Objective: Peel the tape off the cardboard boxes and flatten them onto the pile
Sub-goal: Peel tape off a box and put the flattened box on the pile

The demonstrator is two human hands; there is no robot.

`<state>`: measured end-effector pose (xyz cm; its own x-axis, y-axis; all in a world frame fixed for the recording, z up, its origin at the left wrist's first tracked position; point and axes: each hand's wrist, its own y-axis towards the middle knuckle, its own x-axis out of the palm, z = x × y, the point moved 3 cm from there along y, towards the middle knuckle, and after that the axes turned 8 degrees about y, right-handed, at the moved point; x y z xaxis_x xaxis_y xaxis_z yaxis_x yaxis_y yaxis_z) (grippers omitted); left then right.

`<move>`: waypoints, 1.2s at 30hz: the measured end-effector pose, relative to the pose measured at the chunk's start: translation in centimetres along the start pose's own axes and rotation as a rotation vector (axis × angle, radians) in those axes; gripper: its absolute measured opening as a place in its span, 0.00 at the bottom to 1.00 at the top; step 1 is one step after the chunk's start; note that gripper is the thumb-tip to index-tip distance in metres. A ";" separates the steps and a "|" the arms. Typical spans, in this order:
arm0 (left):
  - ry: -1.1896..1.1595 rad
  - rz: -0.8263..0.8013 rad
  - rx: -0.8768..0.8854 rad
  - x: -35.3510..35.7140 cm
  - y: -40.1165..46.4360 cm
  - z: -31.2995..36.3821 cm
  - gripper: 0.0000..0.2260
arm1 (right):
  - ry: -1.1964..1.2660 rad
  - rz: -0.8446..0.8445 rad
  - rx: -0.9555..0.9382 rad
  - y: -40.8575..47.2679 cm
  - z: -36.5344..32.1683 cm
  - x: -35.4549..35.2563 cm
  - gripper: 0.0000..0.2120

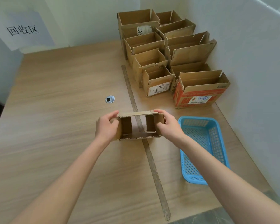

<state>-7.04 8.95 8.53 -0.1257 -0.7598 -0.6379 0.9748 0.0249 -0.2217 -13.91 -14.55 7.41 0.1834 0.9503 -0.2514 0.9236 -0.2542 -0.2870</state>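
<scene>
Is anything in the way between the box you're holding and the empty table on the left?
Nothing visible. Both hands, left and right, hold the small box; the table to its left shows only a round grommet.

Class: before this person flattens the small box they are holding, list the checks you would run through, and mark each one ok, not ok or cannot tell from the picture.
1. Both hands grip the small box: left hand and right hand on opposite ends. Ok.
2. Box open right through, table and strip visible through it. Ok.
3. All tape removed from it. Cannot tell.
4. Pile to flatten onto in view. Not ok; none shows.
5. Blue basket stands apart from the box. Ok.
6. Remaining open boxes stand apart at the back. Ok.
</scene>
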 end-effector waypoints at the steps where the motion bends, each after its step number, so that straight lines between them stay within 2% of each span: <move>1: -0.006 0.022 0.057 -0.8 0.2 0.5 0.20 | -0.019 0.007 -0.066 0.3 -0.8 0.1 0.27; 4: -0.091 0.039 0.175 -2.8 0.4 -0.2 0.25 | -0.140 -0.018 -0.305 0.3 -2.2 -0.1 0.28; 7: -0.054 -0.014 0.121 -2.6 -0.5 -4.8 0.29 | -0.466 -0.161 -0.419 -0.7 -0.4 1.1 0.30; 11: 0.103 -0.211 -0.093 0.8 -3.5 -11.7 0.25 | -0.918 -0.495 -0.291 -3.0 5.8 4.8 0.35; 12: 0.161 -0.242 -0.097 1.6 -4.2 -12.7 0.23 | -0.983 -0.572 -0.239 -3.5 7.4 5.7 0.33; 14: 0.365 -0.243 0.013 2.5 -5.0 -13.5 0.19 | -1.021 -0.630 -0.174 -4.2 9.8 7.0 0.28; 18: 0.789 -0.201 0.359 4.1 -4.5 -13.2 0.23 | -0.904 -0.372 -0.239 -2.4 10.3 7.7 0.18; 20: 0.893 -0.223 0.424 5.6 -3.5 -12.6 0.24 | -0.982 -0.282 -0.344 -0.7 10.4 8.1 0.19; 23: 0.878 -0.251 0.393 7.7 -2.3 -12.2 0.29 | -1.050 -0.300 -0.306 0.7 12.0 8.9 0.34; 24: 0.861 -0.257 0.374 8.1 -2.1 -12.5 0.32 | -1.048 -0.295 -0.286 0.8 12.7 9.1 0.36; 26: 0.867 -0.252 0.381 8.9 -2.0 -13.8 0.36 | -1.047 -0.236 -0.322 0.8 14.1 9.7 0.35; 30: 0.907 -0.172 0.424 9.7 -2.1 -15.7 0.38 | -1.006 -0.101 -0.430 0.8 15.2 10.1 0.32; 36: 0.892 -0.130 0.449 10.3 -2.0 -16.3 0.38 | -0.995 -0.043 -0.450 1.1 15.7 10.2 0.32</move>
<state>-13.26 11.63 -9.64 -0.1484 0.0297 -0.9885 0.8998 -0.4107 -0.1474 -16.28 -7.93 -9.95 -0.0196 0.3351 -0.9420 0.9984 0.0574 -0.0003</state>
